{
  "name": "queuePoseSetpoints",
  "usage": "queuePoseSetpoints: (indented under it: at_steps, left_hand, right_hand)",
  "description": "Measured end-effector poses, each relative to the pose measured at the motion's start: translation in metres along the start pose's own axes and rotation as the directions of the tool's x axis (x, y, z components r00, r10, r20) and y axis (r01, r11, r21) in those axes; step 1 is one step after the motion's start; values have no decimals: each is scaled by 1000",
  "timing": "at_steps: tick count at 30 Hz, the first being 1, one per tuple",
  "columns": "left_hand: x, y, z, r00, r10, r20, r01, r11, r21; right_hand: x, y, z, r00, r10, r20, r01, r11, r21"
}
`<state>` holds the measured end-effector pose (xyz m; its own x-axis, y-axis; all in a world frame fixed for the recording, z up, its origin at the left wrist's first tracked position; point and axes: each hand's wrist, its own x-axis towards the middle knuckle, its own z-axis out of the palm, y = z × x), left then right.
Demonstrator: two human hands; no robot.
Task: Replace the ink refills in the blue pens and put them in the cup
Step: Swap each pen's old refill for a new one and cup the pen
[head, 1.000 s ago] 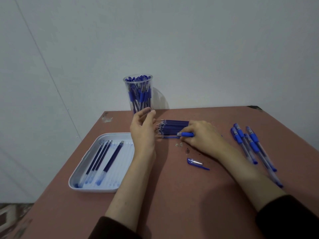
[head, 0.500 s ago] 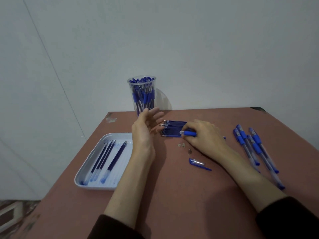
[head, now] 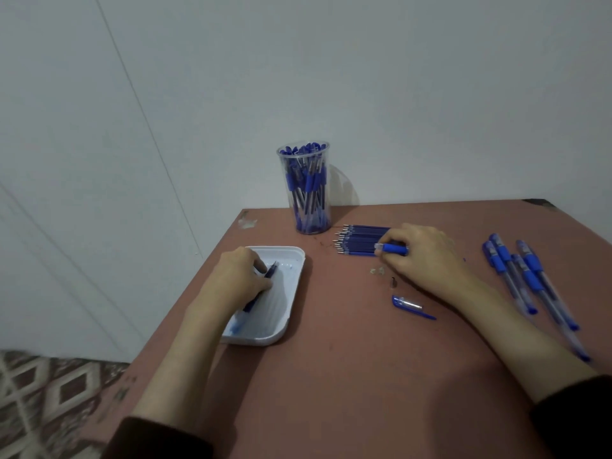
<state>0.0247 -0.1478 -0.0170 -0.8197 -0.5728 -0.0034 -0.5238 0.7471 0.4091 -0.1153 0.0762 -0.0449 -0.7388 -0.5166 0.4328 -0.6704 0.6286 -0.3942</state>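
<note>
A clear cup (head: 308, 193) full of blue pens stands at the table's far edge. To its right lies a row of dark blue refills (head: 359, 241). My right hand (head: 420, 256) rests beside them and grips a blue pen barrel (head: 392, 248). My left hand (head: 240, 279) is over the white tray (head: 291, 313), its fingers curled on the used refills (head: 261, 286) lying in it. A pen cap (head: 409, 305) lies on the table in front of my right hand. Several blue pens (head: 526, 276) lie at the right.
Small clear bits and a dark speck (head: 384, 274) lie between the refills and the cap. The brown table (head: 347, 376) ends at the left near the tray. A patterned floor (head: 43, 402) shows at the lower left, and a white wall stands behind.
My left hand has moved from near the cup and refills leftward and down into the white tray. My right hand keeps its hold on the pen barrel. The view has shifted left.
</note>
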Motion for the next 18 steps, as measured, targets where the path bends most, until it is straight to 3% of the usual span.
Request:
queuePoseSetpoints:
  at_steps: [5,11,18]
  left_hand:
    - [5,1,-4,999,4,-50,-4,1000,18]
    - [9,6,-3,999,20,33,-24,992,127]
    - [14,-2,-9,988,-80,131,94,990,-103]
  right_hand:
    - [0,1,-2,1000,19,-9,-19,1000,9]
    - [1,0,-3,1000,14,-5,-14,1000,21]
    - [0,0,-2,1000,18,-11,-18,1000,10]
